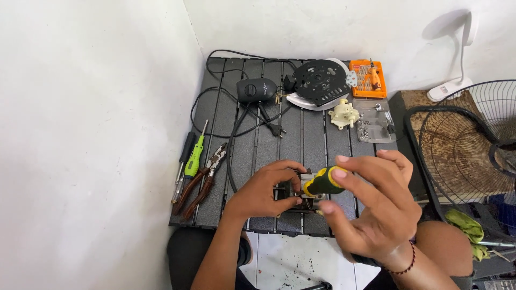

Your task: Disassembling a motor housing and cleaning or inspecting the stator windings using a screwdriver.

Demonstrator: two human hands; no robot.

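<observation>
Yellow and black, the screwdriver handle (323, 181) sits pinched between our right hand's (371, 209) thumb and fingertips, the index finger laid over its top. That hand is raised and bent at the wrist, palm turned toward the left, with a dark red bead bracelet (407, 263) around the wrist. Our left hand (263, 190) comes in from below, forearm angled up, its fingers and thumb closed around a small metal motor block (301, 190) that rests on the dark slatted surface (312, 139) directly between our 2 hands. The screwdriver's shaft is hidden behind the handle, so we cannot tell exactly where its tip meets the block.

Well to the left of our left hand lie a green-handled screwdriver (193, 161), a black-handled one beside it and brown-handled pliers (207, 177). Beyond both hands, farther from us, we see a black oval casing (256, 89) with its cable and plug, a round black plate (321, 80), a cream plastic gear housing (344, 114), an orange bit case (368, 79) and a clear tray of screws (373, 126). A wire fan guard (462, 150) stands off to the right of our right hand.
</observation>
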